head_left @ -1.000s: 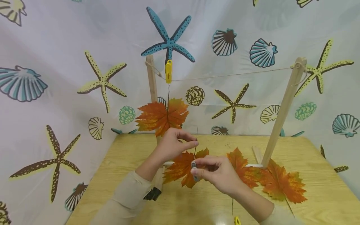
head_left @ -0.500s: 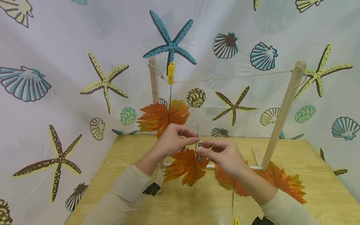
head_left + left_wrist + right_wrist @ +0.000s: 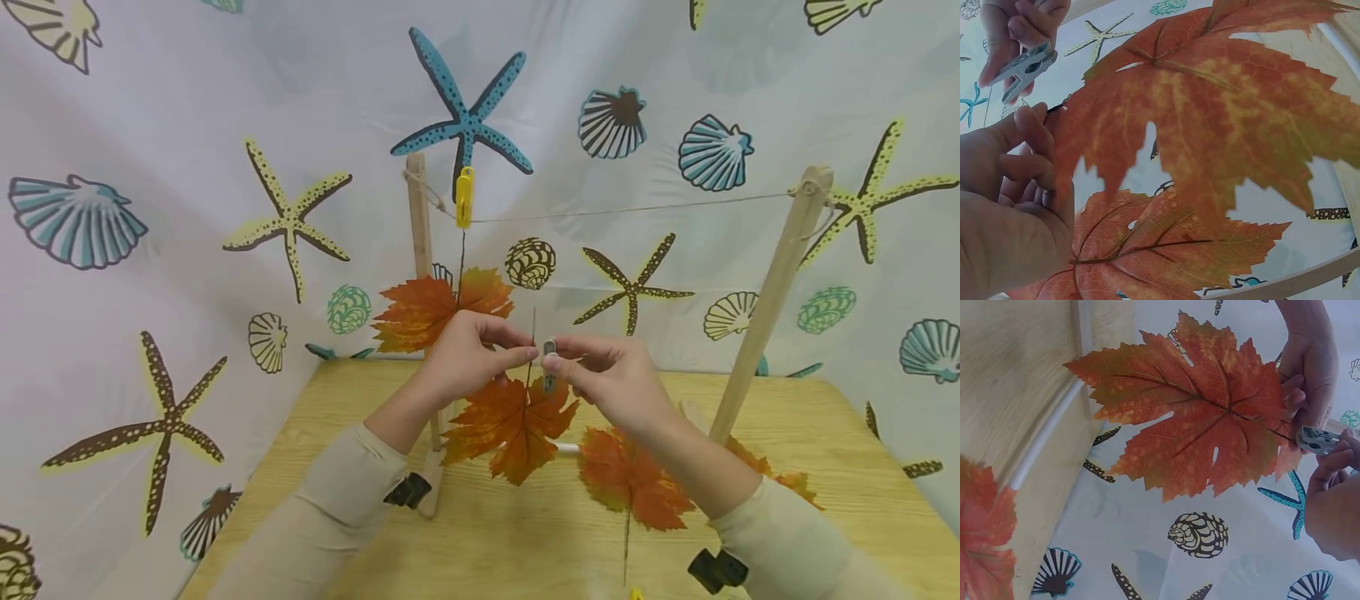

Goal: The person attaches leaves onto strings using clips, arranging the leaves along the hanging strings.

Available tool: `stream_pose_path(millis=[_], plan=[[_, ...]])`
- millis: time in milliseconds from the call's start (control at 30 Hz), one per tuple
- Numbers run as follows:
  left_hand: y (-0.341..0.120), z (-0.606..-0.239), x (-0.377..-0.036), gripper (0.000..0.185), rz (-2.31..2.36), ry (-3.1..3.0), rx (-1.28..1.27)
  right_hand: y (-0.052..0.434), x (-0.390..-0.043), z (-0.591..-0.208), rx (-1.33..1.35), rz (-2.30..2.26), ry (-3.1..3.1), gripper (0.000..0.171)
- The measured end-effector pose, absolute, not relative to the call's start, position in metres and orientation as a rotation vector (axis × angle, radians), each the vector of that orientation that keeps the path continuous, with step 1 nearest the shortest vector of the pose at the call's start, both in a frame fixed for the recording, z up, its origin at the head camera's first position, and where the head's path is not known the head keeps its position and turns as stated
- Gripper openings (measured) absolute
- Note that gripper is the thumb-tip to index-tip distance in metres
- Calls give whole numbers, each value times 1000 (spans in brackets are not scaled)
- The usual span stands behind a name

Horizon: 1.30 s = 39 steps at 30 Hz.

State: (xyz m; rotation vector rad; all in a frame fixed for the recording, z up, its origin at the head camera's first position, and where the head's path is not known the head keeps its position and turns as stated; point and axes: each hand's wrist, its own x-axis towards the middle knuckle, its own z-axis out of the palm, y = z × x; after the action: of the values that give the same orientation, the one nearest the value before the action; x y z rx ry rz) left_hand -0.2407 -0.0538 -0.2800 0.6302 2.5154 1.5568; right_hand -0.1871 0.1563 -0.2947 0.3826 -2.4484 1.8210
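Observation:
My left hand (image 3: 474, 354) pinches the thin dark stem of an orange artificial maple leaf (image 3: 517, 429), which hangs below the fingers with the stem's end pointing up. Close to its right, my right hand (image 3: 622, 383) holds a grey clothespin (image 3: 1025, 70) between thumb and fingers. In the right wrist view the clothespin's tip overlaps the stem near the left fingertips. Another maple leaf (image 3: 416, 312) hangs behind the left hand from a yellow clothespin (image 3: 465, 198) on a string (image 3: 637, 210).
Two wooden posts, left (image 3: 420, 217) and right (image 3: 772, 300), hold the string. More maple leaves (image 3: 633, 483) lie on the wooden table (image 3: 525, 542), near a white rod (image 3: 567, 447). A yellow clothespin (image 3: 636, 594) shows at the bottom edge. A patterned cloth (image 3: 360, 100) surrounds the table.
Both hands have risen, and the leaf has lifted with the left hand. The right hand has brought the grey clothespin up from below to beside the left fingertips.

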Motion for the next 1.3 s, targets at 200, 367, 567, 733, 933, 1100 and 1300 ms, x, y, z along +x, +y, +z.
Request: stream_pose_path(millis=[200,367,567,733,933,1100,1300], plan=[[-52,-270,-239,15,1569,2561,575,157,-193,-279,398,1728,-2444,39],[-49,-263,-241,15,1550,2600,578,157,-200,-267,396,1624,-2454,36],[-47,-254,-242,16,1553,2605,559,157,-206,-252,392,1545,-2456,38],[-47,-246,-240,15,1547,2644,595,156,-211,-239,376,1518,-2457,42],[-46,-240,-241,12,1555,2719,633,155,-218,-226,375,1477,-2424,42],[-44,-240,-243,13,1500,2767,645,155,-221,-223,348,1482,-2423,40],[-42,-237,-243,15,1479,2814,642,152,-222,-218,371,1469,-2432,44]])
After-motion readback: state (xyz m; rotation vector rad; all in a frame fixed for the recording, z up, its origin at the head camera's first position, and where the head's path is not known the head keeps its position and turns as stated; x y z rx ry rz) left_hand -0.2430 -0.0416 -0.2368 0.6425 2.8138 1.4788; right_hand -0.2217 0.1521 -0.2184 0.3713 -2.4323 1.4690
